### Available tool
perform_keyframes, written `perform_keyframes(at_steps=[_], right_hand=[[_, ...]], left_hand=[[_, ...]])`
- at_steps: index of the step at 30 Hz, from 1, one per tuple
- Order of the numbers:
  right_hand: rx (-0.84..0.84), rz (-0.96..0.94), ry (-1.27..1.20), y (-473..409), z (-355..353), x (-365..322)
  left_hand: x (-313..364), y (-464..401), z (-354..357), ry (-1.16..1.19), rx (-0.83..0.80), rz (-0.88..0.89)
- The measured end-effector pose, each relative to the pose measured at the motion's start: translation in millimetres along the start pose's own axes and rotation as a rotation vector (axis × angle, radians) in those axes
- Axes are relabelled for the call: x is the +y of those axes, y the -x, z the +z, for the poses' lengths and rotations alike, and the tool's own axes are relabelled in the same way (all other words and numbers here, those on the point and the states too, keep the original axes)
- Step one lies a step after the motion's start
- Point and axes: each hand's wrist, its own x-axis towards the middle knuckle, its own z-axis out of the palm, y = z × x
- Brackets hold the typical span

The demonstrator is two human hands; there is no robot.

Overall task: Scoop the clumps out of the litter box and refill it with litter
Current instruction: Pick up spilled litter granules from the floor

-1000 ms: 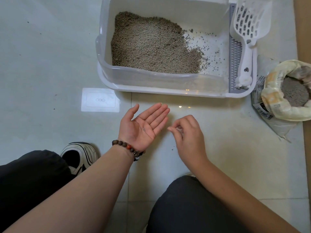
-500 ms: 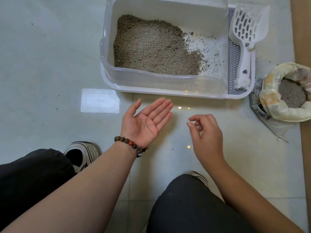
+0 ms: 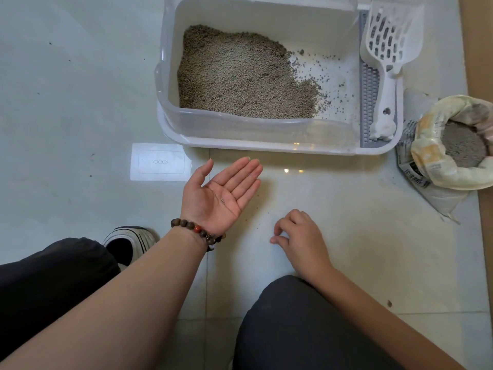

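Note:
A white litter box stands on the tiled floor ahead of me. Grey-brown litter is heaped in its left half, and the right half of its bottom shows bare with scattered grains. A white slotted scoop lies on the grey grid at the box's right end. An open litter bag with a rolled-down rim sits on the floor to the right. My left hand is held palm up with straight fingers and a few grains on the palm. My right hand hovers low over the floor, fingers curled, fingertips beside loose grains.
A pale rectangular floor plate lies left of my left hand. My shoe and both knees fill the lower part of the view. A brown strip runs along the right edge.
My right hand has moved away from my left palm, back toward me and down to the floor. My left hand has stayed palm up.

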Motion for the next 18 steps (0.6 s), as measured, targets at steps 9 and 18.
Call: perform_keyframes(at_steps=[9,18], right_hand=[[0.215,-0.046,-0.249,-6.8,-41.2,-50.5],[0.281,-0.193,-0.277,-23.4,-58.3,-89.5]], left_hand=[[-4.5,1.5,0.9,-0.006,-0.018,-0.02],[-13.1,0.1,9.3,-0.034,-0.049,-0.054]])
